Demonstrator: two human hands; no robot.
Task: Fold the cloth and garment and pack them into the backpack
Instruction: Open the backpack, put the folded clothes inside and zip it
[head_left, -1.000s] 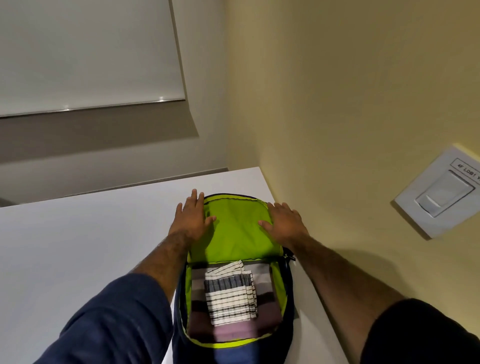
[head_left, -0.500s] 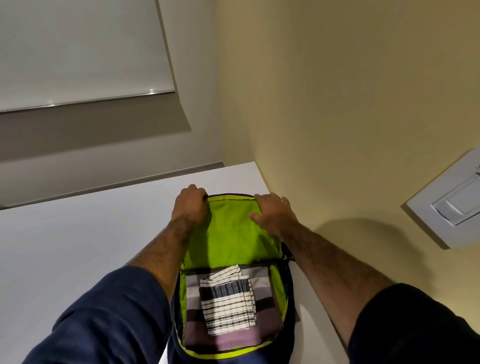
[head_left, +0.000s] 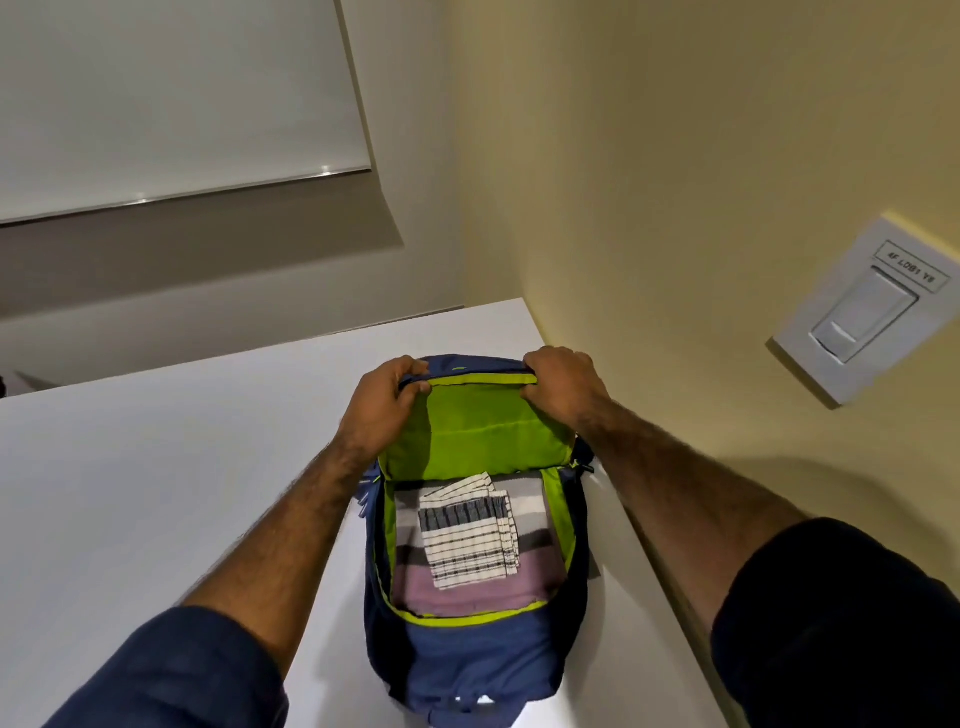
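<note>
Backpack (head_left: 467, 660) lies flat on the table (head_left: 156, 467), lower centre of frame, long axis running bottom to top and tilted slightly off vertical. I can't tell which end is its top. Inside, the folded garment (head_left: 467, 595) is at the bottom with the cloth (head_left: 467, 540) stacked on it, both lengthwise with the bag. Flap (head_left: 467, 436) stands open above them, green lining facing the camera. Left hand (head_left: 382, 410) and right hand (head_left: 563, 387) each clench a corner of its far edge. Looks like packing is done and closing is next. Bring both corners down-frame evenly, keep the cloth from shifting, keep the lining clear of the zip, then zip shut.
</note>
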